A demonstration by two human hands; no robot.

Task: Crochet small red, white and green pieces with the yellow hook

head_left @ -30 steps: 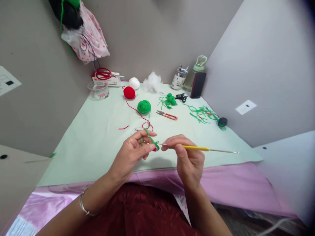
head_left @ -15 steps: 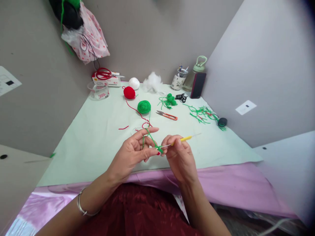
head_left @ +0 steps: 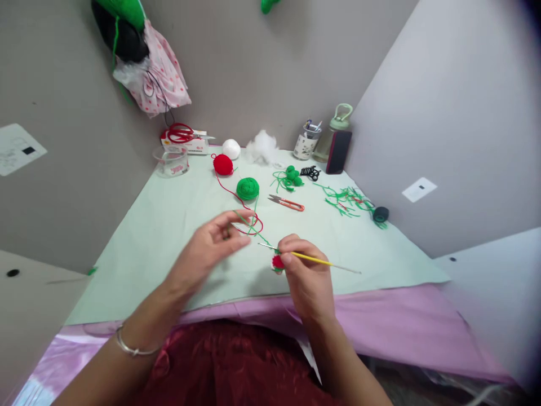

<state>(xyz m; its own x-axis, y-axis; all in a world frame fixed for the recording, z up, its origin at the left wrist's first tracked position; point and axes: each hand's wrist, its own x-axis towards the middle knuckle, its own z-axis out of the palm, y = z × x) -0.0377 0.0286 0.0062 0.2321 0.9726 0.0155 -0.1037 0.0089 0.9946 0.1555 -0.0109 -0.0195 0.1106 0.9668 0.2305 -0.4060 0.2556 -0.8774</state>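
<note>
- Knit piece (head_left: 277, 263), red/green, above the table's (head_left: 203, 296) near edge, partly behind right fingers; stitches unreadable.
- Green object (head_left: 268, 5) cut off at top.
- Right hand (head_left: 310, 282): closed, pinching hook (head_left: 310, 258) and piece.
- Left hand (head_left: 203, 248): blurred, thumb and index parted, green yarn (head_left: 258, 233) across index.

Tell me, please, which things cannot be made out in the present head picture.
Small crocheted piece: head view, partly hidden by the right hand.
Left hand: head view, blurred; how it meets the green yarn is unclear.
Green thing, top centre: head view, cut off by upper edge.
Print on the box: head view, too small.
</note>
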